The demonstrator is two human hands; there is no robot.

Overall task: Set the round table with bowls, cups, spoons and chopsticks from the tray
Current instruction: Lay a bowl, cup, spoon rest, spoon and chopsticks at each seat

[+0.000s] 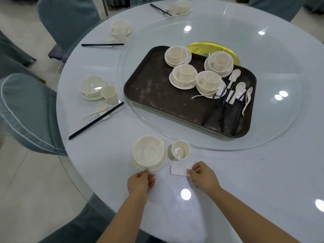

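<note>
A round pale-blue tabletop [105, 155] under glass fills the frame, with grey-covered chairs [26, 109] at left over tiled floor. The dark tray [157, 95] at centre holds four bowl-and-cup stacks. Four settings ring the left edge. At lower centre, the left hand [141, 183] pinches the near saucer [149, 168]; the right hand [205, 176] pinches a white chopstick rest [179, 171].

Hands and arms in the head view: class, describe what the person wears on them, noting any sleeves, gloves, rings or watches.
Both the left hand and the right hand are bare, with no gloves. No ring, watch or bracelet shows. Both forearms are uncovered down to the picture's bottom edge, so no sleeve is in view.
</note>
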